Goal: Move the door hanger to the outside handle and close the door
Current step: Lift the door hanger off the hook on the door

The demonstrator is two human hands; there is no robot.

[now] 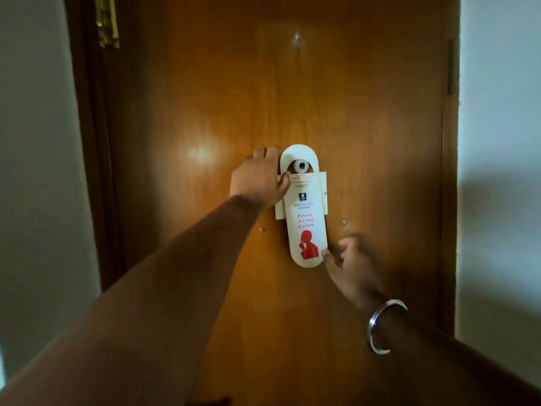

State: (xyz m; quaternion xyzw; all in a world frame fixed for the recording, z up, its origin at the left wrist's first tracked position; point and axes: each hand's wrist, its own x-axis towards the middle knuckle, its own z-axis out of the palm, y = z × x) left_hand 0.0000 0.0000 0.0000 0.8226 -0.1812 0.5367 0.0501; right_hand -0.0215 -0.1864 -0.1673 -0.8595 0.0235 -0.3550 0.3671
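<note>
A white door hanger [306, 218] with red "Please do not disturb" lettering and a red figure hangs on the brown wooden door [205, 98]. Its top loop sits around a small round silver knob [301, 165]. A second white card shows behind it, sticking out on both sides. My left hand [257, 180] lies on the door at the hanger's upper left, thumb on the hanger's face and fingers behind its edge. My right hand [351, 265], blurred, is at the hanger's lower right corner, thumb tip touching the edge. No door handle is visible.
A dark door frame [96, 171] with a brass hinge-like fitting [106, 22] runs down the left. Pale walls [500, 142] flank the door on both sides. A peephole glint [297, 37] sits high on the door. A metal bangle [380, 326] circles my right wrist.
</note>
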